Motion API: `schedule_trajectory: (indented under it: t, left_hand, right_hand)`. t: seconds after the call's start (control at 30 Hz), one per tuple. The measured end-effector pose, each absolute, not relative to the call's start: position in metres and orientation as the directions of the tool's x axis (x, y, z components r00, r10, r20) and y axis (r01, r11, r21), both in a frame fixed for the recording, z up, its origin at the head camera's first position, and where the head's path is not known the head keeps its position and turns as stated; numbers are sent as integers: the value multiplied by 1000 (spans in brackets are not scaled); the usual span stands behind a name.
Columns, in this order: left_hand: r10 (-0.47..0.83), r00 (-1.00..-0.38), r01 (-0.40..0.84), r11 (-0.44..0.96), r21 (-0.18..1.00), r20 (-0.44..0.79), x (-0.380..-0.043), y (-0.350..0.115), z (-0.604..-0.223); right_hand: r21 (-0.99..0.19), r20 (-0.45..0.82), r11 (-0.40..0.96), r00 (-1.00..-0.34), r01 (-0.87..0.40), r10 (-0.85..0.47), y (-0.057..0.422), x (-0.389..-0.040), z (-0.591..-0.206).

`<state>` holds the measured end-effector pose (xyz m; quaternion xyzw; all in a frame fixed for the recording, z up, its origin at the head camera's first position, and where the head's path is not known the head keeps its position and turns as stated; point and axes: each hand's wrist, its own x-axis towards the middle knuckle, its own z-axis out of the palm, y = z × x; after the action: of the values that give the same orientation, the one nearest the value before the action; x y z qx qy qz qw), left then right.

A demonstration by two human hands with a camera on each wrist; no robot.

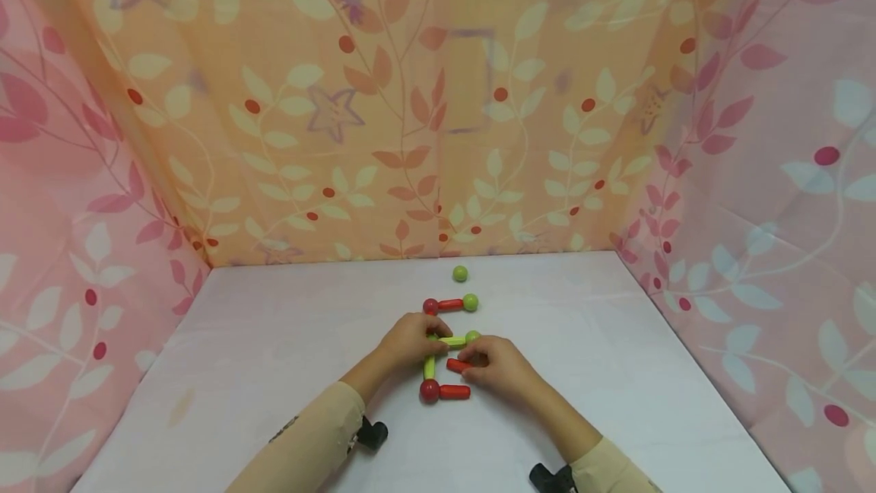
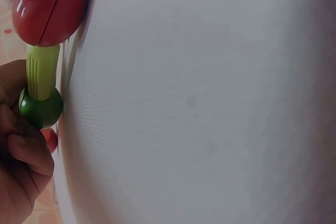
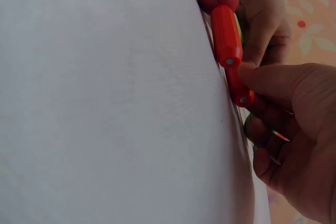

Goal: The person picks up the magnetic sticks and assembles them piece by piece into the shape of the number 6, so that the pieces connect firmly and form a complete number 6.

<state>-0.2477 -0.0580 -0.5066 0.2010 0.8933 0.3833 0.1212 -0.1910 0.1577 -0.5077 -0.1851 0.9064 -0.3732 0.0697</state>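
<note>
On the table, balls and short rods with metal end dots form a branching figure. My left hand (image 1: 411, 339) grips its middle joint, a dark green ball (image 2: 42, 109) mostly hidden by fingers from above. From that joint a yellow-green rod (image 1: 429, 368) runs to the near red ball (image 1: 429, 390), and another yellow-green rod (image 1: 453, 341) reaches right to a light green ball (image 1: 473, 337). My right hand (image 1: 503, 365) pinches a loose red rod (image 1: 456, 365) between thumb and fingers, just right of the figure. Below it, a red rod (image 1: 455, 392) sticks out from the near red ball.
Beyond the left hand, a far red ball (image 1: 430, 306) joins a red rod (image 1: 450, 304) that ends in a green ball (image 1: 470, 301). A single green ball (image 1: 460, 273) lies farther back. Patterned cloth walls (image 1: 411, 173) enclose the white table (image 1: 274, 326) at back and sides.
</note>
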Motion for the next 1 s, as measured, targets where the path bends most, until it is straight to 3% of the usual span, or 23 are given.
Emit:
schedule_trajectory:
  t: [0.7,1.0]
  left_hand:
    - [450,-891,275,640,717,-60,-246,-57,-504]
    - [454,-890,286,641,712,-51,-246,-57,-505]
  right_hand:
    - [-673,-34,711,-951,-204,-306,152,-186,-504]
    - [-735,-53,668,-972,-116,-228,160,-179,-497]
